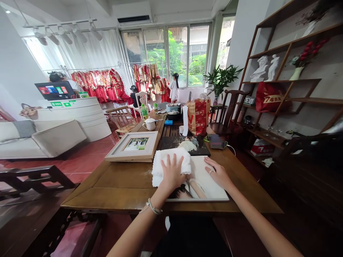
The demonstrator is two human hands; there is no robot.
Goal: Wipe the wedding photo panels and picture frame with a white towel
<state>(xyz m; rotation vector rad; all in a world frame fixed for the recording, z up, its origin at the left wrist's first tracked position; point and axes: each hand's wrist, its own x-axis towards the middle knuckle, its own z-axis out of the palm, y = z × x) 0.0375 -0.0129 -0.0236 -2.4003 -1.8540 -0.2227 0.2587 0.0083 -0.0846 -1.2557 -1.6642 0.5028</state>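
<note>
A photo panel [214, 192] with a pale, glossy picture lies flat near the front edge of the wooden table. On its left part rests a folded white towel [158, 162] with a scalloped edge. My left hand [173, 173] lies on the towel with its fingers spread, pressing down on it. At the panel's right side, my right hand [219, 175] lies open, its fingers stretched out over the surface. The towel and my left hand hide part of the picture. Just behind lies a dark picture panel [197, 144], which the towel partly overlaps.
A framed photo [135, 142] lies on the table [115, 184] to the left. Farther back stand a white lidded cup [150, 124], a red and gold paper bag [198, 116] and a black pot [173, 115]. A phone [216, 141] with a white cable lies at the right.
</note>
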